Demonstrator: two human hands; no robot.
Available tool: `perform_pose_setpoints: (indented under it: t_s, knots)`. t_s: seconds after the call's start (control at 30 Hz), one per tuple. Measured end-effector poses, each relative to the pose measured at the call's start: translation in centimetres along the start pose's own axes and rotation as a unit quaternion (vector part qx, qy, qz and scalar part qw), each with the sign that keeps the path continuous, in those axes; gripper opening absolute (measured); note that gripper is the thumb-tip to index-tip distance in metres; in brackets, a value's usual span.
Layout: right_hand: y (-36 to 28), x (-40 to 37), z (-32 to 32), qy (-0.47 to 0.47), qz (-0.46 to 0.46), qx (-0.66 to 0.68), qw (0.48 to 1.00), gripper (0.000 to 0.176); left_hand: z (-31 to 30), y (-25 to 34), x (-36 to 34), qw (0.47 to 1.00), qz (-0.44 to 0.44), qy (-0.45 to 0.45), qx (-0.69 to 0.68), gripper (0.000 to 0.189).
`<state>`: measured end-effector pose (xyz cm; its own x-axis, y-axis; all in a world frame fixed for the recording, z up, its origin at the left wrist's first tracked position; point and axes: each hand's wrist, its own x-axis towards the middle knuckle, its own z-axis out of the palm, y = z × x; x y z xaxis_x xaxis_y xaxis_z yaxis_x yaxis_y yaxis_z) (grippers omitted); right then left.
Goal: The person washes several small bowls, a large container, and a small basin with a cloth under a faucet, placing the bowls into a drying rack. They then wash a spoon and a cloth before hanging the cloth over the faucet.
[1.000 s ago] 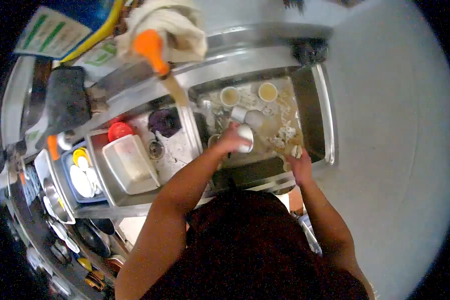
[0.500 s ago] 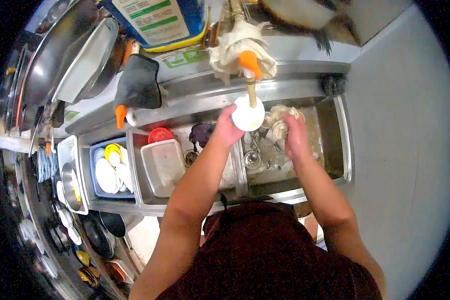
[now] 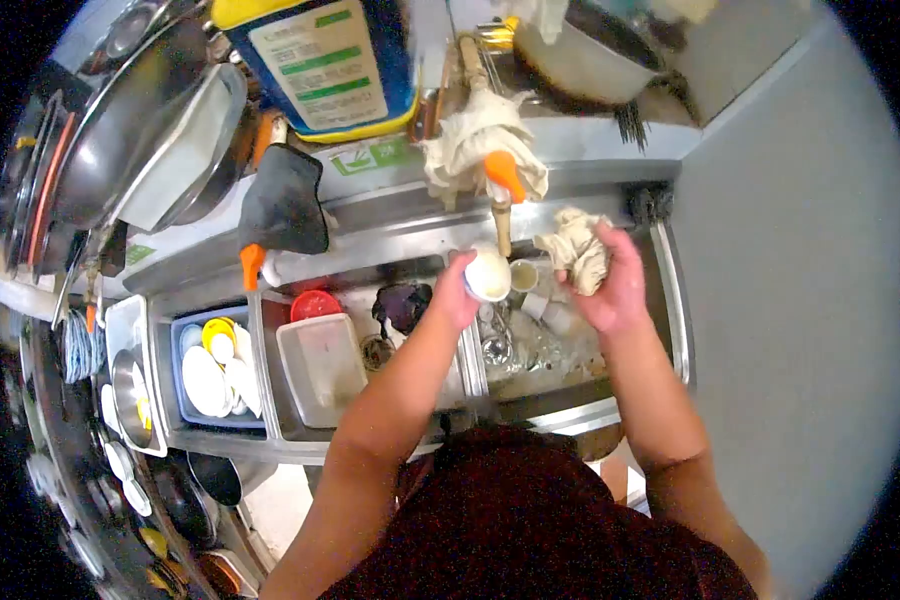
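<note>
Under the tap (image 3: pixel 503 215), over the sink (image 3: pixel 670 300), my left hand (image 3: pixel 455 295) has its fingers wrapped round a white cup (image 3: pixel 488 274). My right hand (image 3: pixel 620 290) clenches a rag (image 3: pixel 578 255) just beside it. Half a second ago the cup was higher against the spout and the rag was closer to it.

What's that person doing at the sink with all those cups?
A person stands at a steel sink. Their left hand holds a small white cup right under the tap. Their right hand grips a crumpled rag beside it, above the basin. More cups lie in the sink below. To the left sit a clear plastic box and a blue tub of plates.
</note>
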<state>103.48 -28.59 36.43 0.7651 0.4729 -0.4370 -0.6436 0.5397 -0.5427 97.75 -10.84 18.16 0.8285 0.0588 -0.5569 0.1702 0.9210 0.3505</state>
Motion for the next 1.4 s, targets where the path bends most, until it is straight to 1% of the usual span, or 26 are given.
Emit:
perform_pose_setpoints:
  t_s: [0.07, 0.1, 0.13, 0.17, 0.2, 0.27, 0.3, 0.33, 0.37, 0.4, 0.43, 0.47, 0.5, 0.53, 0.6, 0.63, 0.7, 0.73, 0.8, 0.83, 0.9, 0.97, 1.03, 1.13, 1.33, 1.4]
  knots:
    - [-1.5, 0.5, 2.3, -0.071, -0.011, -0.022, 0.997, 0.04, 0.1, 0.0, -1.6, 0.999, -0.039, 0.008, -0.028, 0.042]
    - [-2.2, 0.8, 4.1, -0.104, -0.006, -0.032, 0.994, 0.043, -1.3, -0.6, -0.6, 0.999, -0.029, -0.005, -0.031, 0.042]
    - [-2.7, 1.1, 6.4, -0.129, 0.008, -0.057, 0.99, 0.045, -0.3, -0.4, -2.0, 0.999, -0.027, 0.01, -0.023, 0.041]
    - [-2.7, 0.9, 9.1, -0.149, 0.024, -0.082, 0.985, 0.047, -0.9, -0.9, -1.7, 0.999, -0.015, -0.016, -0.044, 0.04]
    - [-2.8, 0.5, 12.5, -0.207, 0.026, -0.12, 0.971, 0.047, -2.0, -1.2, -1.1, 0.998, -0.027, -0.03, -0.049, 0.04]
    - [-1.7, 2.0, 17.1, -0.261, 0.036, -0.14, 0.954, 0.042, -1.8, -1.2, -2.0, 0.997, -0.025, -0.035, -0.061, 0.042]
    - [-1.5, 1.6, 20.0, -0.299, 0.024, -0.197, 0.934, 0.039, -1.5, -0.9, -2.6, 0.998, -0.029, -0.023, -0.049, 0.043]
    - [-0.5, 2.0, 22.5, -0.315, -0.031, -0.234, 0.919, 0.035, -1.7, -0.7, -2.7, 0.998, -0.029, -0.021, -0.042, 0.043]
    - [-0.1, 2.1, 25.1, -0.344, -0.041, -0.266, 0.9, 0.033, -1.9, -0.6, -2.8, 0.999, -0.03, -0.018, -0.036, 0.043]
    - [0.2, 2.0, 27.6, -0.336, -0.075, -0.318, 0.884, 0.032, -2.2, -0.6, -2.6, 0.999, -0.035, -0.009, -0.039, 0.042]
    - [0.2, 2.2, 29.8, -0.337, -0.089, -0.323, 0.88, 0.029, -1.9, -0.2, -3.0, 0.999, -0.03, -0.015, -0.04, 0.042]
    - [-0.4, 2.9, 32.0, -0.328, -0.113, -0.283, 0.894, 0.024, -1.6, 0.3, -3.7, 0.999, -0.035, -0.004, -0.041, 0.041]
    - [-1.7, 4.0, 34.0, -0.267, -0.06, -0.215, 0.937, 0.024, -1.4, 0.5, -4.0, 0.998, -0.041, 0.007, -0.043, 0.041]
    - [-3.7, 4.5, 35.1, -0.254, -0.094, -0.172, 0.947, 0.03, -1.7, 0.7, -4.1, 0.999, -0.031, -0.006, -0.044, 0.041]
    - [-6.3, 5.4, 36.0, -0.204, -0.155, -0.114, 0.96, 0.037, -1.6, 1.3, -4.9, 0.999, -0.028, -0.006, -0.045, 0.04]
    - [-7.2, 5.5, 36.1, -0.196, -0.172, -0.157, 0.952, 0.044, -1.5, 1.7, -5.2, 0.999, -0.025, -0.002, -0.046, 0.04]
    - [-8.0, 4.9, 37.2, -0.195, -0.122, -0.167, 0.959, 0.045, -1.5, 2.4, -5.8, 0.998, -0.028, -0.003, -0.048, 0.04]
    - [-8.2, 5.3, 37.7, -0.196, -0.122, -0.168, 0.958, 0.045, -1.6, 2.6, -5.9, 0.998, -0.034, -0.001, -0.047, 0.04]
    - [-8.8, 6.5, 38.8, -0.264, -0.11, -0.242, 0.927, 0.041, -1.6, 2.8, -5.7, 0.999, -0.033, -0.005, -0.044, 0.043]
    - [-9.1, 7.0, 39.2, -0.264, -0.11, -0.243, 0.927, 0.041, -1.6, 2.8, -5.6, 0.999, -0.032, -0.009, -0.04, 0.046]
    - [-9.6, 7.8, 39.7, -0.243, -0.058, -0.274, 0.929, 0.032, -1.7, 2.7, -5.6, 0.998, -0.043, -0.021, -0.052, 0.043]
    - [-9.8, 7.8, 39.6, -0.242, -0.062, -0.275, 0.928, 0.03, -1.5, 2.8, -5.7, 0.996, -0.053, -0.034, -0.063, 0.04]
    - [-9.8, 7.6, 39.7, -0.252, -0.043, -0.292, 0.921, 0.031, -1.4, 2.5, -5.8, 0.996, -0.063, -0.006, -0.056, 0.039]
    - [-9.6, 7.2, 39.4, -0.247, -0.055, -0.302, 0.919, 0.03, -1.8, 2.0, -5.1, 0.996, -0.07, -0.014, -0.058, 0.037]
    - [-9.5, 7.7, 38.9, -0.232, -0.058, -0.325, 0.915, 0.029, -1.3, 1.2, -5.1, 0.996, -0.058, -0.039, -0.055, 0.039]
    - [-9.5, 8.3, 38.7, -0.23, -0.056, -0.314, 0.92, 0.029, -1.0, 1.4, -5.7, 0.996, -0.063, -0.029, -0.055, 0.039]
